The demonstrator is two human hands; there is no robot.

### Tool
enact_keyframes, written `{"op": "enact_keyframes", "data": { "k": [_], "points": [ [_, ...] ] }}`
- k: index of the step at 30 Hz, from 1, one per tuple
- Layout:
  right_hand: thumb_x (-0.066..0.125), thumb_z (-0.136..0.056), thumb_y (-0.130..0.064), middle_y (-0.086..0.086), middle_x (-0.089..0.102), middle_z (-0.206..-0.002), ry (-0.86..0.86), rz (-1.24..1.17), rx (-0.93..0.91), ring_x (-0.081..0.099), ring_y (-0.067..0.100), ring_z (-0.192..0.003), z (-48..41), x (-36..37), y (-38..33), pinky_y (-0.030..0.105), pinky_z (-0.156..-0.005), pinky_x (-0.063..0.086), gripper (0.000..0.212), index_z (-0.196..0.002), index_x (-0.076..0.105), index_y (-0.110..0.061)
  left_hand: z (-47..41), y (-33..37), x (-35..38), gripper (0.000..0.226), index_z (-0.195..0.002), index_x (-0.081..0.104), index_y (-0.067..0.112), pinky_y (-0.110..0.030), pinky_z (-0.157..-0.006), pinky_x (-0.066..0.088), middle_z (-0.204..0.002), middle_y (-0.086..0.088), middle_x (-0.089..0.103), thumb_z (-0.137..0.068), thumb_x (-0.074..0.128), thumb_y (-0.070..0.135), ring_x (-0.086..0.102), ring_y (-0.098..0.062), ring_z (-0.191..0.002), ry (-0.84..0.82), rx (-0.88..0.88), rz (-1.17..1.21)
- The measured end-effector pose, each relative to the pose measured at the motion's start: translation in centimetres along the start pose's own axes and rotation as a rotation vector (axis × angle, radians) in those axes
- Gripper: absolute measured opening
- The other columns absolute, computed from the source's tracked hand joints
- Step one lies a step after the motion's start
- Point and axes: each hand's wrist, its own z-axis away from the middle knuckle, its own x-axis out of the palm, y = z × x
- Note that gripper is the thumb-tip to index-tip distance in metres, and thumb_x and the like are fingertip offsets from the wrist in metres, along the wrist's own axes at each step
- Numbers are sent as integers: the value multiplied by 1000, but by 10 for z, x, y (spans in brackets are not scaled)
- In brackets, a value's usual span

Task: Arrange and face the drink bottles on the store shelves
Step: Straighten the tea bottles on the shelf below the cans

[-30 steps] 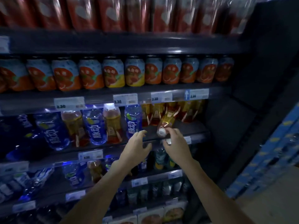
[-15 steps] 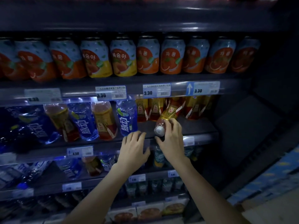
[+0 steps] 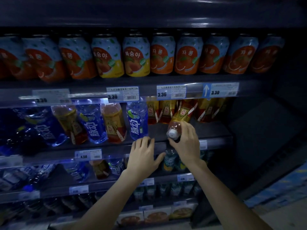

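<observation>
My right hand grips an amber tea bottle with a yellow-red label near its white cap; the bottle lies tilted, cap toward me, on the middle shelf. My left hand rests open against that shelf's front edge, just below a blue water bottle. Left of it, tea bottles and blue bottles alternate. More tea bottles stand upright at the back of the shelf behind the tilted one.
A row of orange and yellow juice cans fills the shelf above, with price tags on its edge. Lower shelves hold small bottles and boxes. A dark side panel closes the shelf on the right.
The view has moved closer and tilted down. My left hand dropped from near the blue bottle onto the shelf edge. My right hand keeps hold of the tilted tea bottle.
</observation>
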Motion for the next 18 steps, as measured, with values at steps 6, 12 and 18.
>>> {"op": "enact_keyframes", "data": {
  "k": [6,12,18],
  "points": [
    [86,-69,-20,17,58,-130,52,-69,-40,54,34,-123,1,-15,19,48,-97,49,66,-123,56,2,-1,0,-1,75,-129,54,8,-44,-99,40,-122,-9,54,-89,28,65,49,-30,-113,-8,5,9],
    [81,-73,-30,11,60,-126,141,-170,3,55,26,-118,-13,-40,24,44,-96,49,64,-127,55,-7,-1,0,-1,72,-128,55,7,-45,-98,40,-121,-10,55,-90,32,64,50,-32,-112,-8,-2,18],
    [64,-80,-46,8,65,-117,192,-251,1,59,20,-109,-35,-60,22,31,-94,47,57,-122,59,-8,1,0,-1,74,-128,54,7,-44,-99,40,-121,-9,54,-90,28,65,50,-31,-112,-8,-16,37]
  ]
}}
